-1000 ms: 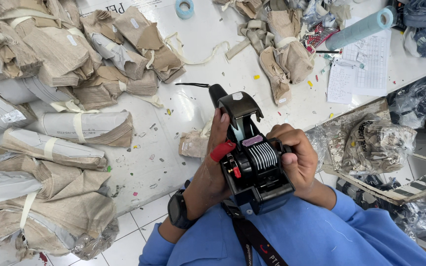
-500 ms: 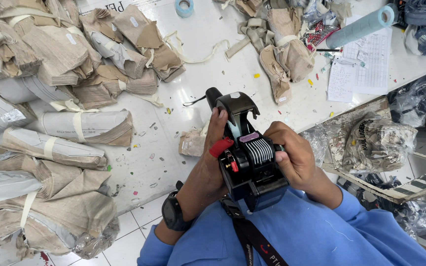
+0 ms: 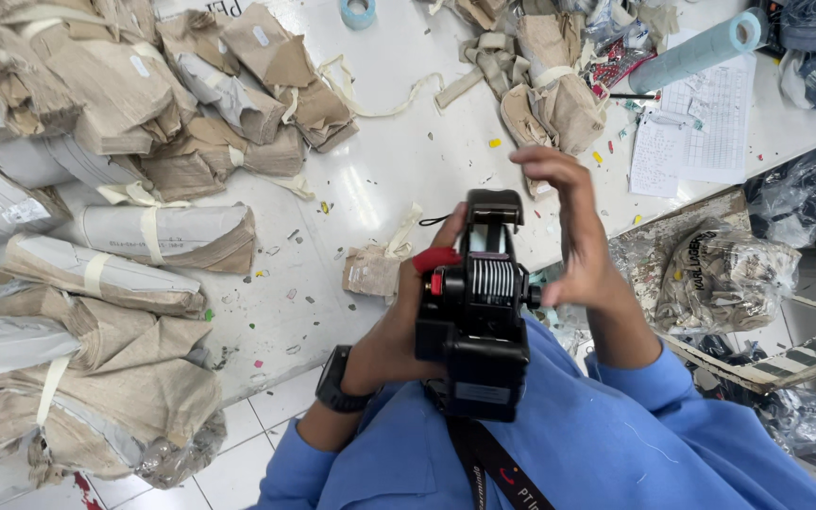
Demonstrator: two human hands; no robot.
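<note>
Label gun (image 3: 474, 312) upright in left hand (image 3: 399, 331), nose away; right hand (image 3: 578, 236) fingers loosely spread.

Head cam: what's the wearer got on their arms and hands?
Both arms wear light blue long sleeves, the left sleeve and right sleeve both pushed up short of the wrists. A black wristwatch with a dark strap sits on the left wrist. The left hand and right hand are bare, no gloves.

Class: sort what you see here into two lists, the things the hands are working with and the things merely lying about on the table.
In use:
left hand
right hand
black label gun

Lying about:
tied fabric bundles
blue tape roll
blue paper roll
printed sheets
bagged scraps
</note>
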